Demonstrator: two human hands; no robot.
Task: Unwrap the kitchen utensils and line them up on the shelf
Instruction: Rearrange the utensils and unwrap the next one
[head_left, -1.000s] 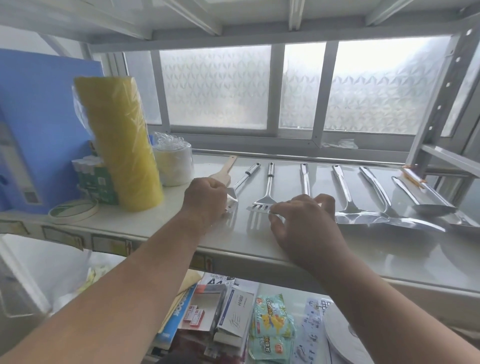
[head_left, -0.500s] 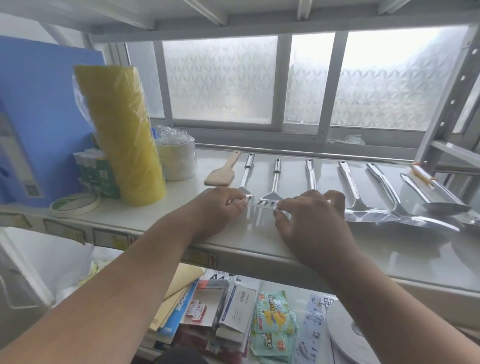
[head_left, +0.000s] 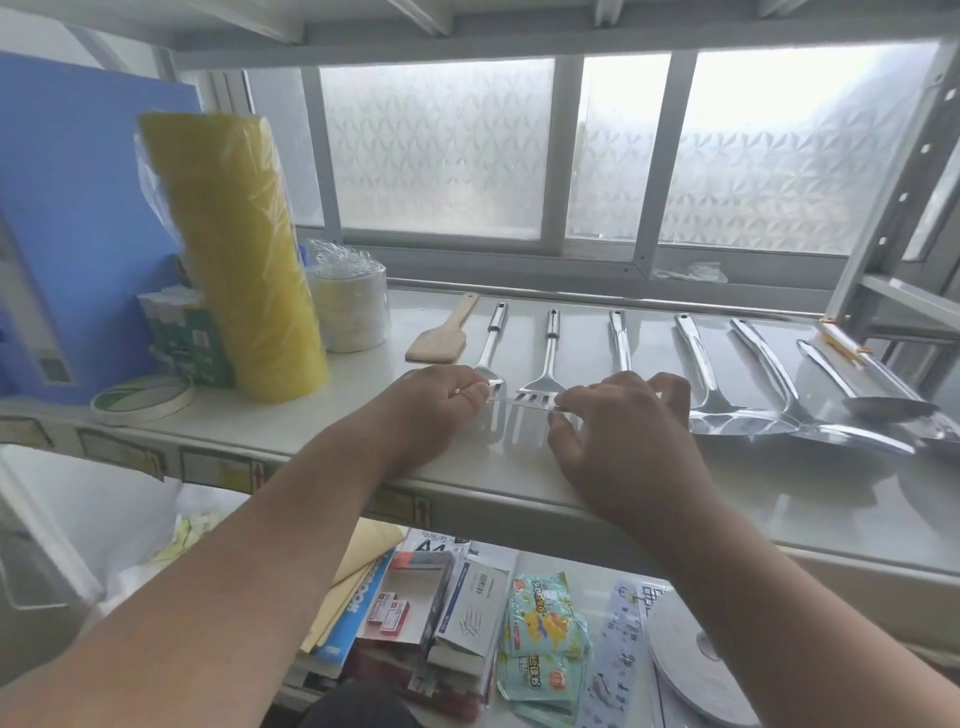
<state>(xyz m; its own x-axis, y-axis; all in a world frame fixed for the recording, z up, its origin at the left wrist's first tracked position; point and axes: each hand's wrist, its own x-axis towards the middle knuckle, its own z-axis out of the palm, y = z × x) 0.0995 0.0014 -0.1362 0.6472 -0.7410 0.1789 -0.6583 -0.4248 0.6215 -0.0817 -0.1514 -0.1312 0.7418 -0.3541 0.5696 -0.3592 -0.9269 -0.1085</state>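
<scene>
Unwrapped utensils lie in a row on the white shelf (head_left: 779, 499), handles pointing at the window. From the left come a wooden spatula (head_left: 439, 340), a steel slotted spatula (head_left: 491, 345), a second slotted spatula (head_left: 545, 364), a steel handle (head_left: 618, 340) whose head is hidden, two long steel turners (head_left: 698, 364) (head_left: 763, 364) and a spoon (head_left: 878, 408). My left hand (head_left: 436, 415) pinches the head of the first slotted spatula. My right hand (head_left: 628, 436) pinches the right corner of the second slotted spatula's head and covers the utensil beside it.
A tall yellow wrapped roll (head_left: 239, 260), a white wrapped roll (head_left: 350, 306), a green box (head_left: 187, 338), a tape ring (head_left: 143, 397) and a blue board (head_left: 67, 208) crowd the shelf's left end. A metal upright (head_left: 883, 208) stands at the right. Packets and boxes fill the shelf below (head_left: 467, 623).
My left hand left the wooden spatula, which now lies free at the left, and moved right to the first slotted spatula's head. My right hand stayed at the second spatula.
</scene>
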